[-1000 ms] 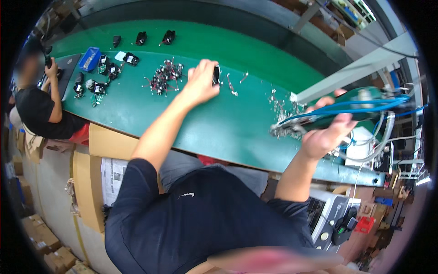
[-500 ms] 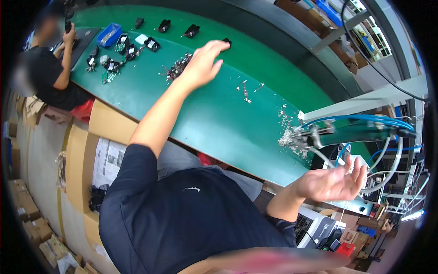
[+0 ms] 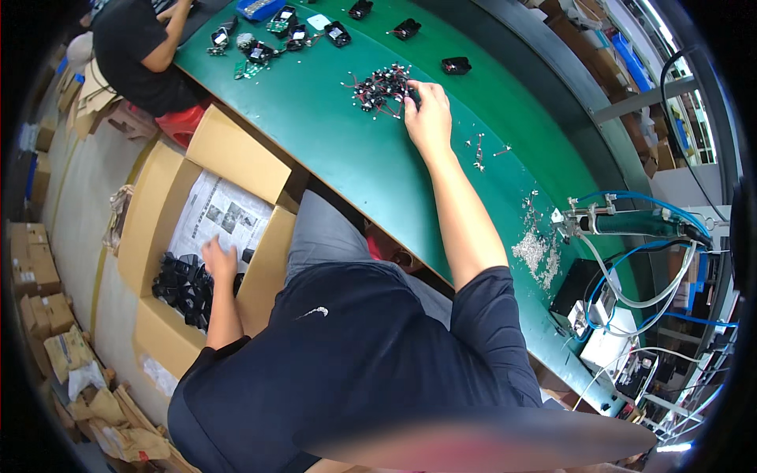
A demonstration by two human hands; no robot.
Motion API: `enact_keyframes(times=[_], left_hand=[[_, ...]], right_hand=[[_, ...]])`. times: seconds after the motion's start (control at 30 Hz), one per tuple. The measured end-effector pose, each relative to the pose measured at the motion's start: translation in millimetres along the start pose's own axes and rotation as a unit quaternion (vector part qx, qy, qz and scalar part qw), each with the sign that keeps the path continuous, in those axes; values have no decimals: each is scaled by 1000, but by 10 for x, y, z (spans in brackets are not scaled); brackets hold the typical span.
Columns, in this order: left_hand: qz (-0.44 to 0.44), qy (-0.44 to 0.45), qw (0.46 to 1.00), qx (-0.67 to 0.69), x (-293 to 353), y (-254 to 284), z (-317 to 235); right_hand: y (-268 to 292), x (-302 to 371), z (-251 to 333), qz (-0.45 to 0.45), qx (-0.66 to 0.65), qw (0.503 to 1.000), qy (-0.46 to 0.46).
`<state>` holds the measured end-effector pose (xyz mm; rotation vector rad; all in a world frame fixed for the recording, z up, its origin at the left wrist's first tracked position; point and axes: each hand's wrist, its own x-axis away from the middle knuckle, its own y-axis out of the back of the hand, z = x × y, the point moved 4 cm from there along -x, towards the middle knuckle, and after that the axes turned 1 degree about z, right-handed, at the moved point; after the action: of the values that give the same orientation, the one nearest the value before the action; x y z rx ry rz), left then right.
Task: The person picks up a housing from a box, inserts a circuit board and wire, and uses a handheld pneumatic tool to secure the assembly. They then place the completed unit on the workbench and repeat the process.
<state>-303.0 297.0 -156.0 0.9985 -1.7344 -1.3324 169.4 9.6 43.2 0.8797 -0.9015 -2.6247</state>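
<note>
My right hand [image 3: 430, 118] reaches over the green table [image 3: 339, 146] to the right edge of a pile of small black parts with red and black wires [image 3: 382, 88]. Its thumb and forefinger are apart, their tips at the pile. Down to the left, my left hand [image 3: 219, 258] is inside an open cardboard box [image 3: 142, 244], fingers spread over a printed sheet of paper [image 3: 225, 213]. Several black plastic casings [image 3: 185, 292] lie heaped in the box beside that hand. Another black piece sits close to its fingers; whether they touch is unclear.
Three black casings [image 3: 455, 65] stand in a row along the far side. Circuit boards and casings [image 3: 260, 52] lie near a blue bin [image 3: 260, 8]. Silvery small parts [image 3: 536, 252] are scattered beside a machine with blue hoses [image 3: 631, 223]. A co-worker [image 3: 142, 55] sits at left.
My left hand has left the casing at the table's far side and dropped into the box. My right hand has swung from beside the machine to the wired pile. The view has turned left.
</note>
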Motion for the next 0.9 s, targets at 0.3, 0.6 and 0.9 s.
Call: enact_keyframes(times=[0.3,0.6,0.9], left_hand=[[312,-20,937,-153,330,-386,499],[365,0,917,-158,246,-331,338],[343,-45,935,-82,26,-463,549]], right_hand=[[100,-61,-165,52,99,994,9],[635,560,-228,55,-120,961,-241],[1073,1604,-449,-56,-252,904,-342]])
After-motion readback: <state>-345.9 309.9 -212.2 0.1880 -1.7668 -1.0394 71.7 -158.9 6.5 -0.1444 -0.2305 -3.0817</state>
